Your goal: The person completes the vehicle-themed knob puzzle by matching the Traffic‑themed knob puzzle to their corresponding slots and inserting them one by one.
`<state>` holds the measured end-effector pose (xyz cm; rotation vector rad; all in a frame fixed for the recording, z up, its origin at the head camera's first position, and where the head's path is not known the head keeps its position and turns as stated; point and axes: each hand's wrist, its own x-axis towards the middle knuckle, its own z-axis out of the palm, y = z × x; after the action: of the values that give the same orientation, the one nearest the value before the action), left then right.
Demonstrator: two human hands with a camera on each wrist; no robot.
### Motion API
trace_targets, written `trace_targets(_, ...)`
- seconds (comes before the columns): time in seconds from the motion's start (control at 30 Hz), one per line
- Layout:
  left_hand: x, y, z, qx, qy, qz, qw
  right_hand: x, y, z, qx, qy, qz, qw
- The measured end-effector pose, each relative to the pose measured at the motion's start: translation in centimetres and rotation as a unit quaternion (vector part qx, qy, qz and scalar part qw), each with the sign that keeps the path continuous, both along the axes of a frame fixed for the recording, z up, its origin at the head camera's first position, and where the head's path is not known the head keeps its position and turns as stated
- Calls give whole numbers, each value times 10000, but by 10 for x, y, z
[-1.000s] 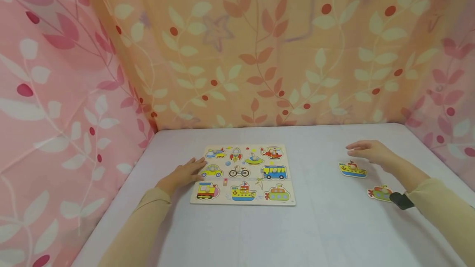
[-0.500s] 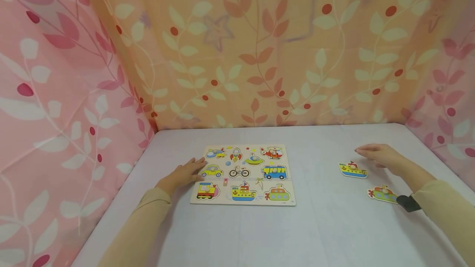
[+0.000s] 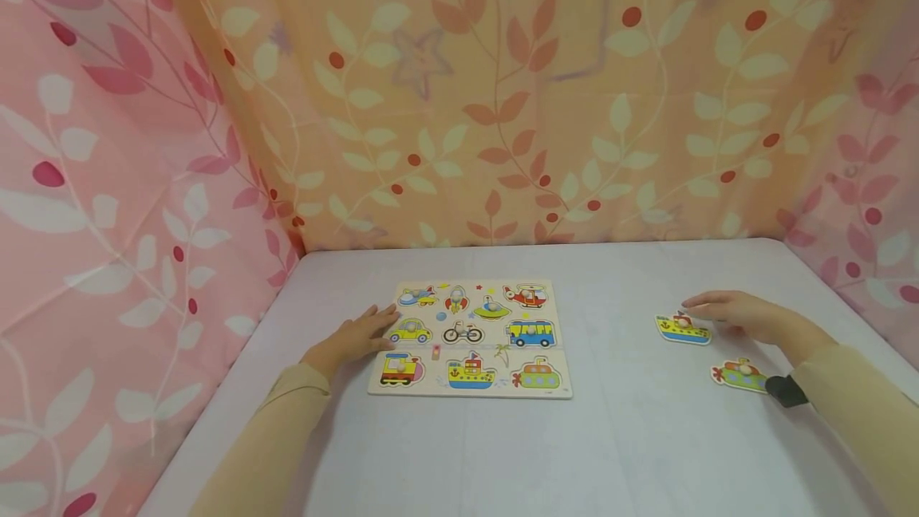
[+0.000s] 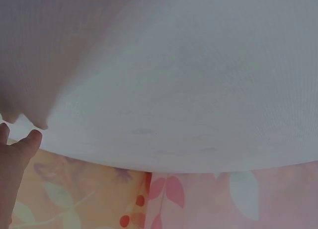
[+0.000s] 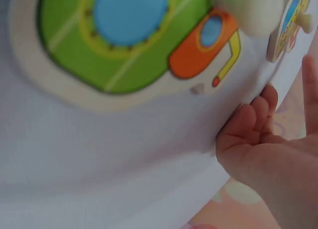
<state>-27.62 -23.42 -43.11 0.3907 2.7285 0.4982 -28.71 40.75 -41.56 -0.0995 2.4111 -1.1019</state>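
Note:
On the left edge of a wooden peg puzzle board [image 3: 438, 385] rests my left hand [image 3: 352, 341], its fingers spread. Only a few of its fingertips show in the left wrist view. My right hand [image 3: 739, 316] hovers at the right end of a ship puzzle piece [image 3: 678, 331], fingertips close to its knob. In the right wrist view, a gap shows between the fingers and the ship's knob [image 5: 306, 23]. Just nearer to me lies a submarine puzzle piece [image 3: 735, 376], large and close in the right wrist view.
The board carries several vehicle pictures, including a bus [image 3: 531, 333] and a bicycle [image 3: 463, 332]. A white cloth [image 3: 610, 445] covers the table. Patterned curtains [image 3: 502, 102] enclose its back and sides. A dark wrist strap part [image 3: 786, 391] sits beside the submarine piece.
My right hand draws back to the right, then comes lower and nearer the ship piece's knob. The left hand, the board and both loose pieces stay in place.

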Motion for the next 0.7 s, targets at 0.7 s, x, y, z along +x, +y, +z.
trace_targets(0.7,1,2,3,81,-14,-44,10000,0,-11,1,407,88,127,9991)
